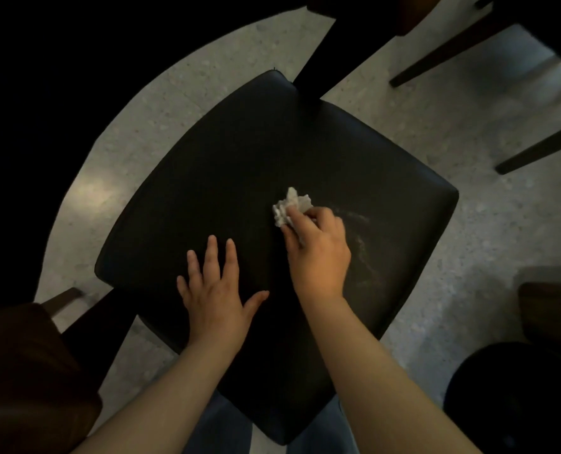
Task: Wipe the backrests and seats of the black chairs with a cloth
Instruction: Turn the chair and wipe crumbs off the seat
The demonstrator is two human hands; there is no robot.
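Where the view dims at 8 o'clock, a brown seat (26,371) fills the corner. A pale wooden leg (63,297) pokes out just above it onto the speckled floor (469,132). To its right, the black chair seat (239,158) takes up the middle of the view, turned like a diamond with corners at 12, 3, 6 and 9 o'clock.

The left hand (215,299) lies palm down on the padding at about 7 o'clock from the seat's centre. Its fingers are straight and spread, the thumb points toward 3 o'clock, and it holds nothing. Blue trouser fabric (220,427) shows at 6 o'clock between the forearms, beside the seat's near corner.

Further right, the white cloth (289,206) sits crumpled on the seat just right of centre, touching the surface. The right hand (320,253) reaches it from 5 o'clock and pinches it between thumb and curled fingers, so part of the wad is hidden under the fingertips. Faint pale streaks (361,239) curve over the black surface from 3 to 5 o'clock of that hand.

A dark bar (321,50) rises from the seat's far corner toward 12 o'clock; it is too dark to tell what part it is. Dark chair legs (462,44) slant across the floor at 1 and 2 o'clock, well apart from the seat. At 4 o'clock a brown wooden edge (551,309) juts in. Below it sits a dark round thing (515,404), too dim to tell whether it is a bin or a stool.
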